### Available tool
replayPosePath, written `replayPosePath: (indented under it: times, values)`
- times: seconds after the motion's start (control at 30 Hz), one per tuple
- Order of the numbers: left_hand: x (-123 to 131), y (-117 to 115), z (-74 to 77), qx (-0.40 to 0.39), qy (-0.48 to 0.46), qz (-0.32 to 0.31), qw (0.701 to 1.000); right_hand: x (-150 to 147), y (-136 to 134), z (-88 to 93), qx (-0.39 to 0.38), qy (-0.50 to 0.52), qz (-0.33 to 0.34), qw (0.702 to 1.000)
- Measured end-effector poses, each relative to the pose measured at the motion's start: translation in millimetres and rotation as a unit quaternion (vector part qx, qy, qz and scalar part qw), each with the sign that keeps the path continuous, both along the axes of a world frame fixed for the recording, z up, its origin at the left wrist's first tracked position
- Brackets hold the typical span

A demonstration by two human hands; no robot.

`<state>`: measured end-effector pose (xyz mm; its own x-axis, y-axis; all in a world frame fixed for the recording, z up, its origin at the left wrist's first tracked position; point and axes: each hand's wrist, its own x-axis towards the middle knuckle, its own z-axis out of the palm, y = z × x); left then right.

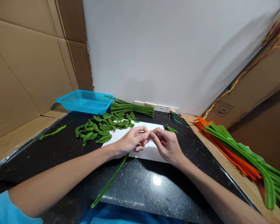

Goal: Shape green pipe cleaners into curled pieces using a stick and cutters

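Observation:
My left hand [138, 140] and my right hand [168, 144] meet fingertip to fingertip above a white sheet of paper [140, 153]. Both are closed in a pinch. A long green pipe cleaner [110, 180] runs from beneath my left hand down past the counter's front edge; its upper end is hidden in the fingers. A thin pale sliver [152, 130] shows at the fingertips, too small to name. Something pinkish red [162, 142] peeks out under my right hand. Left of the paper lies a heap of looped green pipe-cleaner leaf shapes [105, 127], partly on the sheet.
A blue plastic basket [84, 105] stands at the back left, beside a bundle of straight green pipe cleaners [133, 109]. One small green piece [171, 128] lies right of the paper. Orange strips [238, 161] and green strips [249, 152] rest on cardboard at right. Wall sockets [161, 108] sit behind.

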<state>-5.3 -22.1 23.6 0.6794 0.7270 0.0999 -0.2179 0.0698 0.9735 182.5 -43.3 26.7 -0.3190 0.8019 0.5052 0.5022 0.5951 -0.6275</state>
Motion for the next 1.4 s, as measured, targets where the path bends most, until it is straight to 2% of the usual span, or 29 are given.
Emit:
replayPosePath:
  times: [0.07,0.17,0.23,0.33,0.43,0.53,0.63,0.7,0.77,0.83,0.9,0.97,1.03,1.1,1.2,1.3,1.4]
  values:
    - [1,-1,0.5,0.045,0.008,0.024,0.999,-4,-2,2.6,-0.031,0.041,-0.005,0.999]
    - [0,-2,2.0,0.161,0.051,0.093,0.981,-9,-3,2.4,-0.09,0.111,0.0,0.99]
    - [-1,-3,2.7,0.248,0.096,0.133,0.955,-11,-1,-0.5,-0.123,0.148,0.005,0.981]
    - [-6,-1,2.0,0.367,0.178,0.161,0.899,-13,2,-6.0,-0.171,0.197,0.014,0.965]
    - [-11,3,-0.7,0.478,0.239,0.157,0.83,-14,4,-8.3,-0.236,0.251,0.038,0.938]
    - [-15,9,-3.2,0.551,0.276,0.138,0.775,-15,5,-6.7,-0.28,0.289,0.059,0.914]
    - [-19,13,-3.2,0.593,0.305,0.114,0.737,-16,3,-4.0,-0.318,0.315,0.071,0.892]
    - [-21,13,-2.0,0.609,0.314,0.096,0.722,-17,3,-3.0,-0.349,0.329,0.082,0.873]
    - [-21,13,-0.7,0.602,0.313,0.098,0.728,-17,3,-3.4,-0.374,0.333,0.09,0.861]
    - [-20,12,-0.2,0.553,0.306,0.118,0.766,-16,5,-5.3,-0.374,0.324,0.084,0.865]
    - [-17,12,-0.8,0.471,0.288,0.143,0.822,-14,9,-8.3,-0.34,0.302,0.062,0.888]
    - [-14,13,-2.1,0.392,0.254,0.156,0.87,-11,12,-11.1,-0.274,0.256,0.031,0.927]
    - [-11,14,-3.5,0.335,0.224,0.152,0.903,-8,14,-12.7,-0.223,0.212,0.013,0.951]
    - [-10,14,-4.5,0.286,0.203,0.135,0.927,-5,15,-12.9,-0.197,0.183,0.007,0.963]
    - [-8,13,-4.8,0.253,0.183,0.125,0.942,-4,14,-11.8,-0.185,0.166,0.007,0.969]
    - [-7,12,-3.9,0.276,0.18,0.134,0.934,-4,12,-11.8,-0.154,0.145,-0.005,0.977]
    - [-5,11,-3.1,0.295,0.188,0.144,0.926,-5,9,-13.3,-0.078,0.086,-0.023,0.993]
